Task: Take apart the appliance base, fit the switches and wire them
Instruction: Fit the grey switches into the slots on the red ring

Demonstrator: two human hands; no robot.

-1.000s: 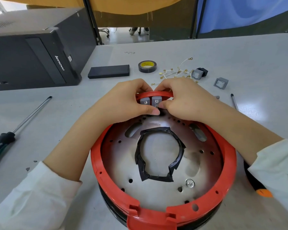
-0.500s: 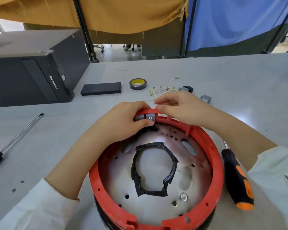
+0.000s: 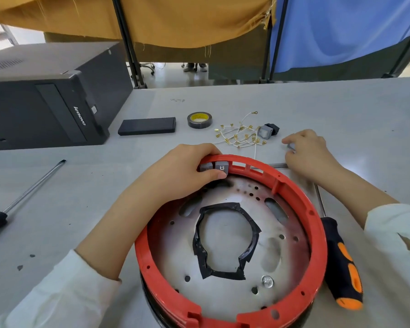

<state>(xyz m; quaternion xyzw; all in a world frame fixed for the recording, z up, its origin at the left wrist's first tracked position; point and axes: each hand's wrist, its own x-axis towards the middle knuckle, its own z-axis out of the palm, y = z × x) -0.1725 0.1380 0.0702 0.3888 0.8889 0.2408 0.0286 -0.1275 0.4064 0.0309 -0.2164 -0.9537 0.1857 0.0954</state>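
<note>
The round appliance base (image 3: pixel 317 233) lies upside down before me, a red plastic ring around a metal plate with a black taped cut-out. Two grey switches (image 3: pixel 220 167) sit side by side in slots at the ring's far rim. My left hand (image 3: pixel 187 169) grips that rim, thumb pressed under the switches. My right hand (image 3: pixel 305 152) is on the table behind the base, fingers curled round a loose grey switch (image 3: pixel 291 146). Another grey switch with a black one (image 3: pixel 266 131) lies beside a tangle of white wires with brass terminals (image 3: pixel 239 136).
An orange and black screwdriver (image 3: pixel 341 261) lies right of the base. A long screwdriver (image 3: pixel 29 188) lies at the left. A black computer case (image 3: pixel 45 105), a black box (image 3: pixel 147 126) and a roll of black tape (image 3: pixel 199 120) stand further back.
My right hand has left the base's rim and moved right and back to the loose switch on the table. My left hand stays on the rim. My view has tilted up.
</note>
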